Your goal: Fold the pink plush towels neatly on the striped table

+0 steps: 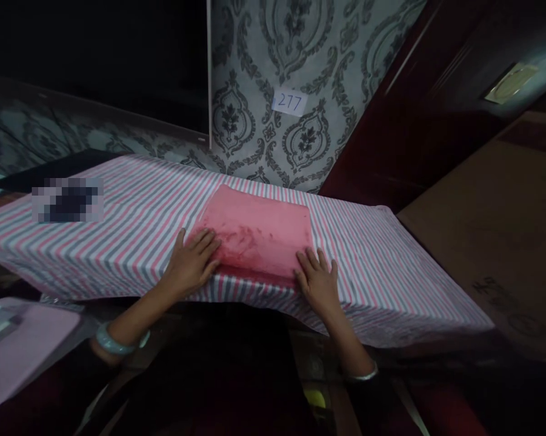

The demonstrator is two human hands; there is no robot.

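A pink, plush-looking folded cloth [263, 230] lies flat on a striped tablecloth [368, 260], close to the table's front edge. Darker red smudges or rubbed nap show along its front part. My left hand [191, 260] rests on the cloth's near left corner, fingers spread. On the near right corner lies my right hand [319, 281], its fingers also stretched out and apart. Neither hand grips anything; both touch the cloth from above.
Left on the table is a blurred-out dark object [68, 201]. A large screen [95, 60] stands behind. A cardboard box [495, 242] borders the table's right side, and a pale pink surface [31, 345] sits at lower left. A paper marked 277 [289, 102] is on the wall.
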